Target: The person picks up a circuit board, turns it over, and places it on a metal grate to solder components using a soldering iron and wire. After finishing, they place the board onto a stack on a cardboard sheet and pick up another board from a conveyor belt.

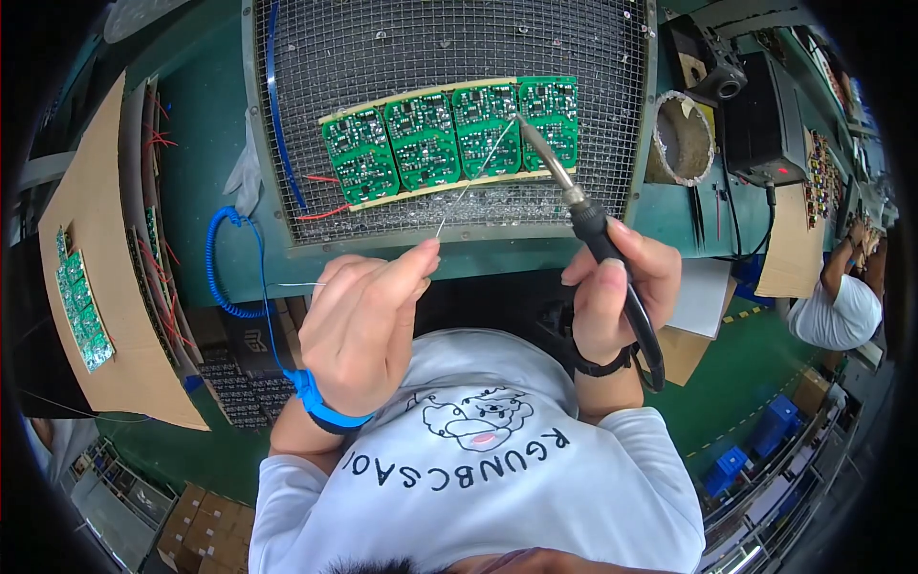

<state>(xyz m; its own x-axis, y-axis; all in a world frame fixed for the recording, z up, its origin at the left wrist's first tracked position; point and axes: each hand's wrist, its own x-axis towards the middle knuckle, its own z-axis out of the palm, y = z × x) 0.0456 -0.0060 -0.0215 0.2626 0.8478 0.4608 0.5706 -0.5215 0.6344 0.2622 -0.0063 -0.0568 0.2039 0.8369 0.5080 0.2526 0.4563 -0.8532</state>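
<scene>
My right hand (626,287) is closed around the black handle of a soldering iron (585,212). The iron's tip reaches the third circuit board from the left, near its right edge. Between thumb and fingers, my left hand (368,311) pinches a thin strand of solder wire (470,189). That strand slants up to the same spot as the tip; whether they touch is too small to tell. A panel of several green circuit boards (421,141) lies on a wire mesh (421,57), held between pale edge strips. Red wires (323,212) stick out at its left end.
A blue wrist strap (320,402) with a coiled cord (218,273) is on my left wrist. Cardboard (115,258) with more boards stands left. To the right are a round container (684,143), a black box (765,120) and tweezers (697,215). Another person (841,301) sits far right.
</scene>
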